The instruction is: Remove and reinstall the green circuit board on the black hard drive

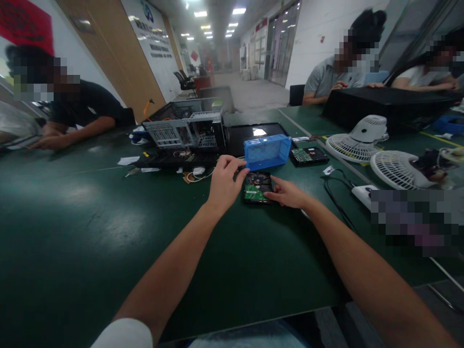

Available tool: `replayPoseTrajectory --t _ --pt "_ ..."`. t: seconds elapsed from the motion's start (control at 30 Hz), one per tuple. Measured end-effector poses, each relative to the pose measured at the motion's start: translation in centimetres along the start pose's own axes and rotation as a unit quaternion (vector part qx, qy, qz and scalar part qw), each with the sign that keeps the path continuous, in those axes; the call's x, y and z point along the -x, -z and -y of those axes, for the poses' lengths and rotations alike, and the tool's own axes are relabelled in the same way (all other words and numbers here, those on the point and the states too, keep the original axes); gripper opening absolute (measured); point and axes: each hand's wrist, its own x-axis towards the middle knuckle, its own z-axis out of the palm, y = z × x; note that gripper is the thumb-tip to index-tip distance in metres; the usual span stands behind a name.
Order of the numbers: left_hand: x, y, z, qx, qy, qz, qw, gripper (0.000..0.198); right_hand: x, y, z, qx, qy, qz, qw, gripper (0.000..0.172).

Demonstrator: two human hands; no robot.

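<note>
A hard drive (255,186) lies on the dark green table (108,217), circuit board side up with a green board showing. My left hand (225,181) rests at its left edge, fingers curled in a pinch at the drive's top left corner; whether they hold anything is hidden. My right hand (286,193) lies on the drive's right side, fingers pressed on its lower right edge. Just behind the drive stands a blue plastic box (267,151).
A second hard drive (309,155) lies right of the blue box. An opened computer case (188,128) stands behind, with paper scraps and cables around. Two white fans (357,140) and a power strip (364,193) sit to the right. Other people sit at left and far right.
</note>
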Motion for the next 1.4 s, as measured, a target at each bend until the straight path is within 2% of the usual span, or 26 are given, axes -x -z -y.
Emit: replayPoseTrajectory --t 0.33,0.9,1.1,1.23,1.4 --pt "-0.20 0.22 0.00 0.021 -0.019 0.030 0.999 0.026 -0.03 -0.04 -0.14 -0.005 -0.005 0.003 1.000 0.091" --pt "0.27 -0.51 -0.19 0.108 0.046 0.034 0.992 0.020 0.00 -0.06 0.00 0.010 -0.003 -0.010 1.000 0.088" --pt "-0.04 -0.06 -0.38 0.058 0.001 0.037 0.998 0.013 -0.08 -0.09 -0.12 0.016 -0.001 -0.005 1.000 0.088" --pt "-0.18 0.16 -0.26 0.019 -0.016 0.017 1.000 0.017 -0.04 0.00 -0.03 0.021 -0.002 -0.002 1.000 0.087" --pt "-0.27 0.27 -0.14 -0.011 -0.026 0.031 0.999 0.023 -0.15 -0.03 -0.23 0.013 -0.003 -0.002 1.000 0.090"
